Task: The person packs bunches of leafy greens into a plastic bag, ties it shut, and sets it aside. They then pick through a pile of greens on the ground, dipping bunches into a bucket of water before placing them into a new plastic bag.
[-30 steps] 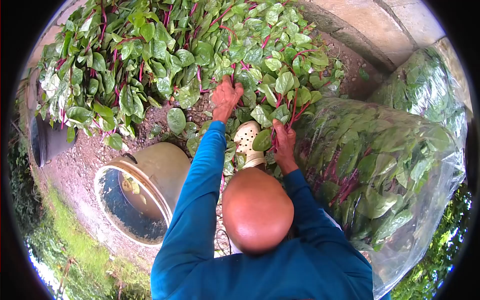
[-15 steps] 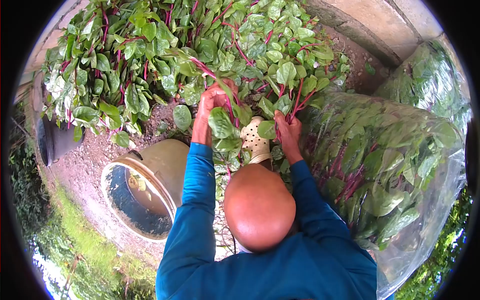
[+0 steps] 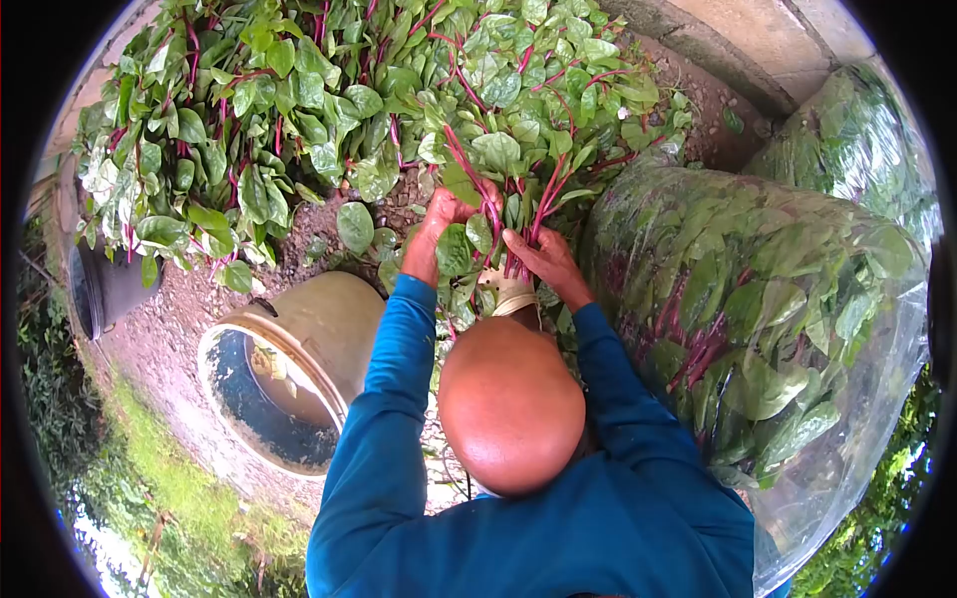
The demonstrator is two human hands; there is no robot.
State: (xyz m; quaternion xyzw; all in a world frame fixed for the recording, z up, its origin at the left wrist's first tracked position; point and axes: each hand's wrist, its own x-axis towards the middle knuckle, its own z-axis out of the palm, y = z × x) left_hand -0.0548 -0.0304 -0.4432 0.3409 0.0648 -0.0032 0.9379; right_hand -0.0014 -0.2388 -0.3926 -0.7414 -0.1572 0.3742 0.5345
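Note:
My left hand (image 3: 433, 237) is closed around pink-red stems of Malabar spinach (image 3: 481, 189), whose broad green leaves hang over the fingers. Close beside it, my right hand (image 3: 554, 265) grips the lower stems of a bunch (image 3: 544, 199), its thumb lying along them. The two handfuls meet side by side, with the leafy ends pointing away from me and the cut ends towards me. Just below the stems, a cream clog with holes (image 3: 510, 289) is partly covered by them. Some fingers of both hands are hidden behind stems and leaves.
A large heap of leafy stems (image 3: 259, 130) lies ahead and to the left. On the left, a tipped bucket (image 3: 329, 314) rests on the soil, with a dark container (image 3: 115, 279) beyond. Clear plastic bags full of greens (image 3: 758, 299) stand right, near a block wall (image 3: 738, 50).
My hands have come closer together, the right moving left and the left slightly lower and to the right. The stems, held apart before, now sit together above the clog.

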